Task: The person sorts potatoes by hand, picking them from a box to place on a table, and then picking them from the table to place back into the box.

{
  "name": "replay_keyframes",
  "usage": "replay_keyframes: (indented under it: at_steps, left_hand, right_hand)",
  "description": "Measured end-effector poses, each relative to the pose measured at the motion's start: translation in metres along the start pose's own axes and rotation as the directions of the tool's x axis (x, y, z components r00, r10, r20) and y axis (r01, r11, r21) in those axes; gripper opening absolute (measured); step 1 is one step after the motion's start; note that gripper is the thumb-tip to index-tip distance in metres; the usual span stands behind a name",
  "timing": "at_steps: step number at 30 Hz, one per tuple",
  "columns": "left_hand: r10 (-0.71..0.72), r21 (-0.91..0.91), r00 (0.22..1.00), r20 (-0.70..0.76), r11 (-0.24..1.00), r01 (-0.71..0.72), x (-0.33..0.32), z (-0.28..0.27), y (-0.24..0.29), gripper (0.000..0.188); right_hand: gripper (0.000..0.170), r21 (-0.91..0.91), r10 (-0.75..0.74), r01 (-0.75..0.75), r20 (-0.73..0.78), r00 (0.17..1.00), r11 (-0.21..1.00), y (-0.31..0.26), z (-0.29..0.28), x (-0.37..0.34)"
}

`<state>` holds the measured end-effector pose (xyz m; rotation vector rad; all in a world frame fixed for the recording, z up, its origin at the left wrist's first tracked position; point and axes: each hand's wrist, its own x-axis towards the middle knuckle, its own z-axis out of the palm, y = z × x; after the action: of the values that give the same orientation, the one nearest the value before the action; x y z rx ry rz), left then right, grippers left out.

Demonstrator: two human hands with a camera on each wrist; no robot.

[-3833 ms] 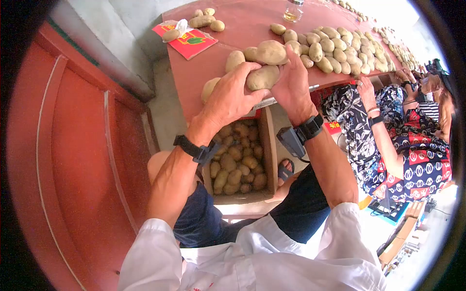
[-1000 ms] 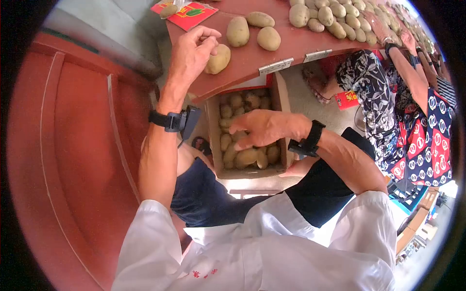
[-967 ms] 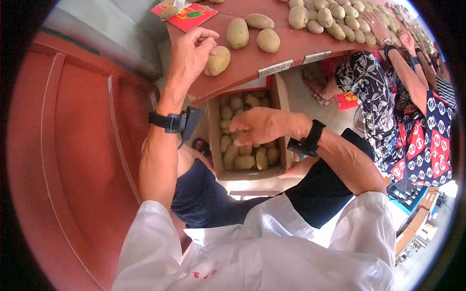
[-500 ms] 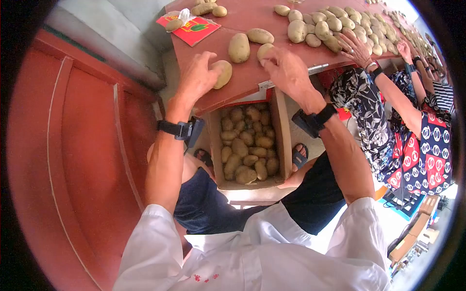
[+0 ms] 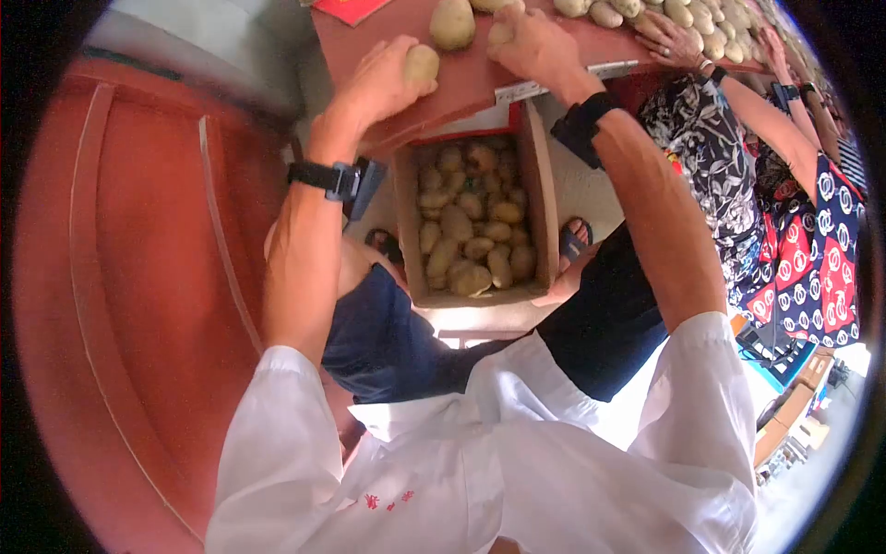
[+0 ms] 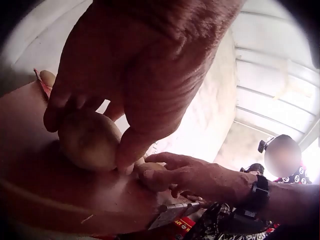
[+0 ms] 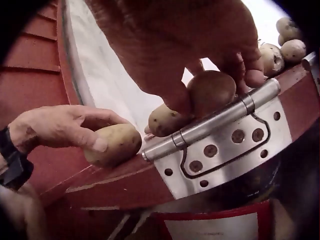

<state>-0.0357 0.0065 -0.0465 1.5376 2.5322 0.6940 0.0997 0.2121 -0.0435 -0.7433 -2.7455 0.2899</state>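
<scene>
Both clamped | left hand (image 5: 374,81) on speckled oval potato (image 7: 117,145) | right hand (image 5: 543,51) on rounder potato (image 7: 212,91) | steel hinge (image 7: 224,152) nearby

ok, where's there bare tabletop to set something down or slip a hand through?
Best: red tabletop between the left hand and right hand. Smaller: above the hinge, between the right hand and another person's hand; and between the red card and left hand. Crowded: potato rows and cardboard box, packed with potatoes.

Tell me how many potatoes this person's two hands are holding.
2: one potato in the left hand, at the table's edge; a second potato, partly hidden, under the right hand, beside the metal hinge.
</scene>
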Motion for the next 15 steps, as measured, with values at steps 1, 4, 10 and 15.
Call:
replay_keyframes:
  at_steps: [1, 4, 10, 15]
  left_hand:
    - [-0.017, -0.007, 1.0, -0.005, 1.0, 0.016, -0.002, -0.002, 0.003, 0.064]
    - [-0.041, -0.035, 0.991, 0.131, 0.998, 0.046, 0.003, -0.014, 0.013, 0.061]
    - [0.099, -0.056, 0.989, 0.108, 0.994, -0.093, -0.011, -0.042, 0.047, 0.021]
    - [0.347, 0.246, 0.934, 0.083, 0.901, -0.357, -0.008, -0.023, 0.02, 0.021]
  right_hand:
    - [0.036, 0.027, -0.064, 0.067, -0.097, 0.993, 0.997, 0.0, 0.002, -0.001]
    - [0.034, 0.167, -0.183, 0.215, -0.187, 0.965, 0.962, 0.0, -0.012, -0.013]
    - [0.043, 0.51, -0.329, 0.095, 0.391, 0.86, 0.855, -0.033, -0.076, -0.049]
    - [0.042, 0.578, -0.617, 0.353, 0.356, 0.702, 0.736, -0.046, -0.073, -0.07]
